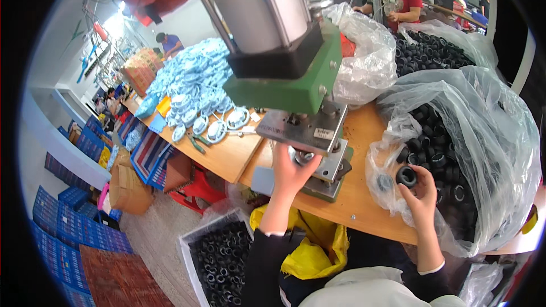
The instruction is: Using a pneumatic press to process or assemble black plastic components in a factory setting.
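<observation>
A green bench press [284, 88] with a metal cylinder stands on the wooden table. My left hand [291, 171] reaches under its upper metal plate [304, 129]. The thumb and fingers curl around a round, silvery-edged part [304, 156] above the lower plate; the plate hides some fingertips, and what the part is stays unclear. To the right, my right hand [422, 199] pinches a black ring [406, 176] between thumb and fingers. That ring is beside the opening of a clear plastic bag [489, 113] with many black rings [437, 150] spilling out.
Light blue plastic parts [196, 74] lie heaped left of the press, near green-handled pliers [197, 144]. A white bin [186, 250] of black rings stands below the table edge, beside yellow cloth [318, 256]. Another bag of black parts [432, 54] and a person in red [407, 5] are behind.
</observation>
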`<action>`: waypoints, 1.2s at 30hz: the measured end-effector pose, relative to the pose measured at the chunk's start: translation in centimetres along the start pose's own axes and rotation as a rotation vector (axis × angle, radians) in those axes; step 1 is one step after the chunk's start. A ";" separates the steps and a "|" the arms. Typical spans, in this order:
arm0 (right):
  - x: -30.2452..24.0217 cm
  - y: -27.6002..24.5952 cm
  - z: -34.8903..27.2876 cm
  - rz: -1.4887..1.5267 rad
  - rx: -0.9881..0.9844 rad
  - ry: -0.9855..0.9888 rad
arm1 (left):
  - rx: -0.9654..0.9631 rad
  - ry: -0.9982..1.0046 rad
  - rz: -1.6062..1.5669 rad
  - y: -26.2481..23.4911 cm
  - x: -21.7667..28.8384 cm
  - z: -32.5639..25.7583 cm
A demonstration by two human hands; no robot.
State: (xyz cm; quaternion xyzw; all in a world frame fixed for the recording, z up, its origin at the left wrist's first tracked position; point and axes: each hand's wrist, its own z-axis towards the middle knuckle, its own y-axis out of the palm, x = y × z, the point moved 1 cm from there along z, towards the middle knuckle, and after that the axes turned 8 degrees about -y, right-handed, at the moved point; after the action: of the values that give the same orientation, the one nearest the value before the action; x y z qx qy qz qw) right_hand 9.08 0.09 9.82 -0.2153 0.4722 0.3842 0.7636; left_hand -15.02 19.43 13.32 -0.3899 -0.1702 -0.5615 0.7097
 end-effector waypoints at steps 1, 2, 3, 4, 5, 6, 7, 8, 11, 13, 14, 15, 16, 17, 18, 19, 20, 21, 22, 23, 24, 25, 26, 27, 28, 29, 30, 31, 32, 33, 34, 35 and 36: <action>-0.6 1.0 0.0 0.002 -0.042 0.006 | -0.046 -0.126 -0.092 0.7 0.6 1.1; -1.1 2.0 0.0 0.002 -0.078 0.006 | -0.040 -0.156 -0.096 1.3 1.1 2.4; -1.3 3.1 -0.2 0.033 -0.103 0.005 | -0.010 -0.194 -0.101 1.5 1.4 2.1; -1.2 4.0 -0.4 0.059 -0.123 0.006 | 0.015 -0.233 -0.112 1.9 1.2 1.7; -1.4 5.0 -0.5 0.057 -0.152 0.022 | 0.017 -0.236 -0.117 2.1 0.9 1.1; -1.9 6.2 -0.4 0.034 -0.160 0.008 | 0.075 -0.114 0.057 1.9 0.8 0.3; -1.9 7.4 -0.1 0.001 -0.205 -0.021 | 0.133 0.014 0.235 1.7 0.5 -0.4; -1.8 8.8 0.1 -0.030 -0.250 -0.051 | 0.137 0.020 0.240 1.3 0.1 -1.4; -2.2 12.7 1.4 -0.182 -0.309 -0.220 | 0.404 -0.347 -0.118 0.2 -1.3 -5.0; -2.5 14.4 2.7 -0.202 -0.290 -0.247 | 0.552 -0.461 -0.071 -2.6 -2.3 -8.4; -1.9 15.6 3.0 -0.195 -0.310 -0.223 | 0.612 -0.531 0.041 -5.3 -3.3 -10.7; -2.1 16.7 3.0 -0.181 -0.314 -0.209 | 0.674 -0.578 0.222 -8.6 -5.5 -14.0; -2.5 17.5 3.2 -0.209 -0.326 -0.186 | 0.732 -0.619 0.400 -11.5 -7.9 -17.2; -2.3 18.0 3.5 -0.242 -0.339 -0.159 | 0.758 -0.712 0.571 -14.1 -9.4 -20.1; -2.3 18.3 3.9 -0.242 -0.343 -0.145 | 0.781 -0.803 0.742 -15.9 -10.1 -22.1; -2.3 18.5 4.3 -0.236 -0.349 -0.172 | 0.784 -0.909 0.918 -16.6 -10.3 -22.9; -2.4 18.5 4.8 -0.231 -0.352 -0.201 | 0.780 -1.009 1.095 -17.0 -10.5 -23.4; -2.7 18.5 5.3 -0.229 -0.321 -0.241 | 0.734 -0.898 0.997 -17.2 -10.2 -22.6; -3.0 18.2 5.7 -0.235 -0.320 -0.231 | 0.671 -0.580 0.831 -17.4 -11.6 -21.9; -2.3 18.4 5.7 -0.250 -0.370 -0.218 | 0.593 -0.522 0.697 -15.8 -11.4 -19.4; -1.7 18.0 5.8 -0.292 -0.401 -0.210 | 0.468 -0.486 0.582 -12.8 -10.5 -16.0; -1.3 18.2 5.5 -0.234 -0.408 -0.205 | 0.373 -0.374 0.611 -10.8 -10.2 -13.2; -1.5 18.5 4.9 -0.346 -0.539 -0.047 | 0.252 -0.261 0.601 -9.8 -10.7 -10.8; -1.3 17.9 4.0 -0.296 -0.468 -0.165 | 0.143 -0.340 0.608 -7.3 -10.3 -8.6; -1.5 17.4 2.8 -0.225 -0.409 -0.296 | 0.053 -0.294 0.645 -6.5 -11.1 -6.9; -1.7 16.0 1.8 -0.252 -0.393 -0.300 | -0.058 -0.334 0.698 -5.6 -11.5 -5.7; -1.7 13.7 1.3 -0.266 -0.337 -0.324 | -0.170 -0.371 0.743 -4.1 -11.9 -4.7; -1.9 11.9 0.7 -0.254 -0.291 -0.350 | -0.395 -0.470 0.887 -4.3 -14.9 -4.8; -1.6 9.5 0.5 -0.445 -0.204 -0.317 | -0.405 -0.463 0.871 -3.6 -14.8 -5.0; 0.7 7.2 0.2 -0.532 -0.094 -0.253 | -0.424 -0.452 0.861 -3.6 -14.2 -4.9; 1.5 4.9 1.0 -0.667 -0.025 -0.301 | -0.440 -0.443 0.854 -3.6 -13.9 -4.9; 2.8 2.6 1.9 -0.781 -0.016 -0.257 | -0.417 -0.387 0.901 -3.6 -14.1 -5.0; 4.4 0.7 2.6 -0.834 -0.019 -0.179 | -0.424 -0.388 0.896 -3.1 -13.9 -5.1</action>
State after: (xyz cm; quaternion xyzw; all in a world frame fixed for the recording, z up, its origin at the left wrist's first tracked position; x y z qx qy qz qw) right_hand 11.11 3.94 7.13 -0.3605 0.2729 0.0638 0.8897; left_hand -23.27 24.70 1.78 -0.6561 0.0023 -0.1431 0.7410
